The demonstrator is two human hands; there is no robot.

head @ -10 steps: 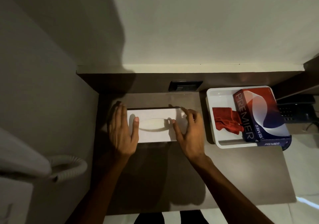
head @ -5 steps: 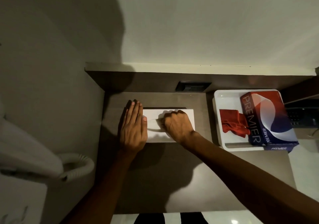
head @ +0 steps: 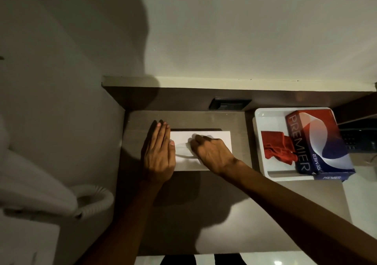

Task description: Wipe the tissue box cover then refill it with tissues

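Note:
A white tissue box cover [head: 221, 140] lies flat on the brown desk [head: 204, 213], its slot facing up. My left hand [head: 159, 154] presses flat against the cover's left end, fingers straight and together, thumb resting on the top. My right hand [head: 212, 152] sits on top of the cover with its fingers curled down at the slot; what is under the fingertips is hidden. A red cloth [head: 275, 146] and a red-and-blue PREMIER tissue box [head: 320, 142] lie in a white tray [head: 265, 117] at the right.
A dark socket plate [head: 230, 103] is set in the desk's back panel. A black telephone [head: 359, 138] stands beyond the tray at the far right. A white appliance with a coiled hose [head: 89, 195] hangs on the left wall.
My right hand came from the cover's right end onto its top and curled shut over the slot. My left hand flattened against the left end.

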